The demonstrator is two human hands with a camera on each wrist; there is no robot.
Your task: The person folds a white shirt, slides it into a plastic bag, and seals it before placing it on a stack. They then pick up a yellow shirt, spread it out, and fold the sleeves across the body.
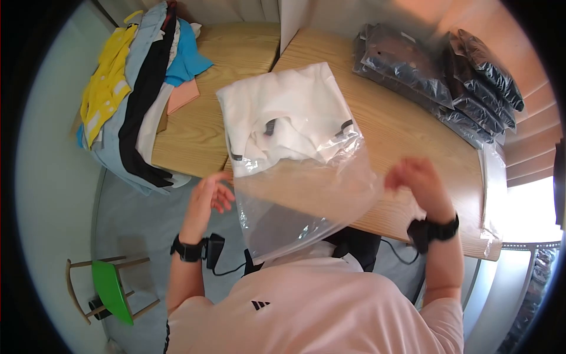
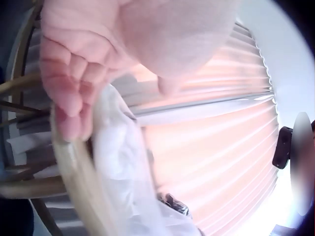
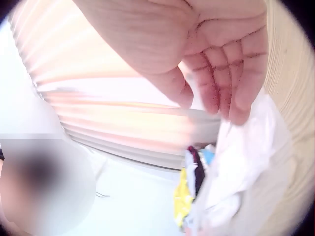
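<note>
A folded white garment (image 1: 295, 97) with dark patches lies inside a clear plastic bag (image 1: 289, 221) on the wooden table. The bag's bare lower part reaches over the table's front edge toward the person's body. My left hand (image 1: 206, 194) is by the bag's left edge, fingers loosely bent and holding nothing. On the other side, my right hand (image 1: 417, 183) hovers close to the bag's right edge, blurred in the head view. In the right wrist view its thumb stands apart from the fingers (image 3: 241, 98), whose tips overlap the bag's edge.
Loose clothes, among them a yellow garment (image 1: 109, 79) and a black one (image 1: 137, 115), hang over the table's left end. Dark garments in plastic bags (image 1: 404, 62) are stacked at the back right. Flat clear bags (image 1: 492, 183) lie at the right edge. A green chair (image 1: 112, 292) stands on the floor.
</note>
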